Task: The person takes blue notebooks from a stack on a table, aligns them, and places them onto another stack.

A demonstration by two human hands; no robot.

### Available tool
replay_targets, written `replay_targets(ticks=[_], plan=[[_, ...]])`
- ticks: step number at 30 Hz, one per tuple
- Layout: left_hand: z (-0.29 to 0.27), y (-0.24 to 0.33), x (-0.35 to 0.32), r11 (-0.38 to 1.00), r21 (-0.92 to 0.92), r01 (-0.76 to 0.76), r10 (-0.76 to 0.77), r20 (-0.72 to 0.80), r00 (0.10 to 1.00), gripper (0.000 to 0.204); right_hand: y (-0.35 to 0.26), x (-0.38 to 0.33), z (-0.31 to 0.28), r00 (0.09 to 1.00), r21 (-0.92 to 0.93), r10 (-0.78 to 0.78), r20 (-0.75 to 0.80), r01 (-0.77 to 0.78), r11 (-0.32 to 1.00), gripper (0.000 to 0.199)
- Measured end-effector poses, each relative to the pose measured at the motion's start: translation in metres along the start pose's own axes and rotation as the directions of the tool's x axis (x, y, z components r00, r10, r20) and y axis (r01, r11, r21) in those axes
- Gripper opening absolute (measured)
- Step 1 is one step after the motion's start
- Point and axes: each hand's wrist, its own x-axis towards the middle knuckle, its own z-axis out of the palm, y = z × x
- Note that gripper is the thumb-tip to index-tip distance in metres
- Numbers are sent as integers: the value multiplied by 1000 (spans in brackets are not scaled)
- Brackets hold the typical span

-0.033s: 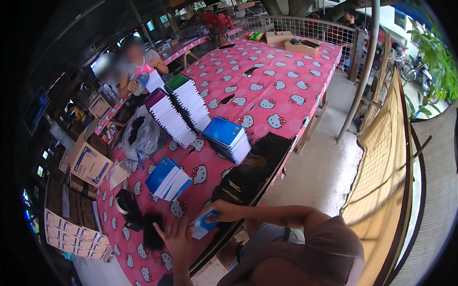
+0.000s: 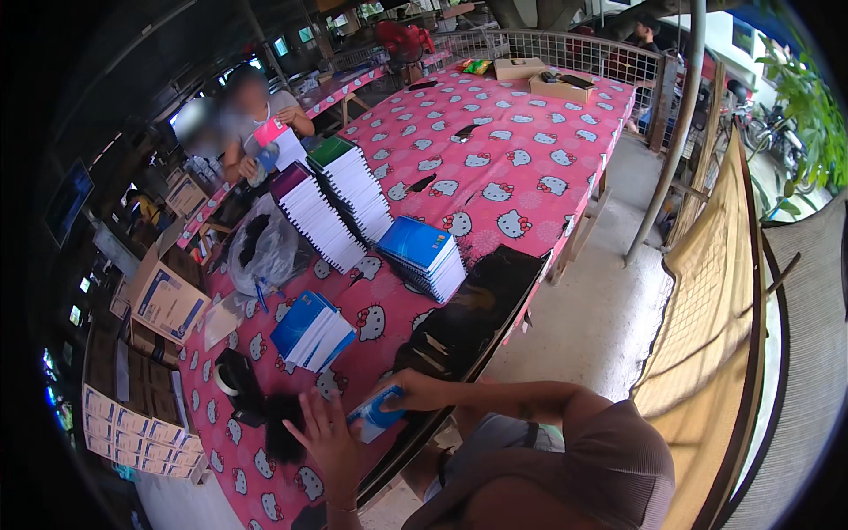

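At the table's near edge my right hand [image 2: 413, 390] is closed on a small blue-and-white notebook [image 2: 376, 419], held tilted. My left hand [image 2: 329, 442] is beside its left end, fingers stretched out and apart; whether the thumb touches the notebook is hard to tell. Just beyond lies a fanned pile of blue-covered notebooks [image 2: 314, 332]. A black tape dispenser [image 2: 238, 382] and a fuzzy black bundle [image 2: 283, 428] rest left of my left hand. Farther right stands a squared stack of blue spiral notebooks [image 2: 422, 256].
Tall spiral-notebook stacks, one purple-topped [image 2: 318, 216] and one green-topped [image 2: 353, 185], stand mid-table beside a clear plastic bag [image 2: 265, 247]. Cartons [image 2: 168, 305] line the left side. Across the table a person [image 2: 265, 124] handles a pink-covered notebook [image 2: 274, 132]. Torn black covering [image 2: 477, 300] shows along the right edge.
My left hand's fingers have straightened and lifted a little. The notebook in my right hand has tilted slightly. The person across has shifted their notebook a little.
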Motion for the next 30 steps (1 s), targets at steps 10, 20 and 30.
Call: replay_targets(ticks=[10,20,30], plan=[[20,8,-19,967,168,191,-188,-35,982,80,6,7,27,996,-71,88,-30,-90,993,37],[74,35,-63,993,85,-78,90,-149,985,76,22,20,16,996,-77,90,27,-87,993,38],[69,39,-38,988,154,-6,8,-15,1000,84,51,10,14,990,-97,122,71,-115,989,32]])
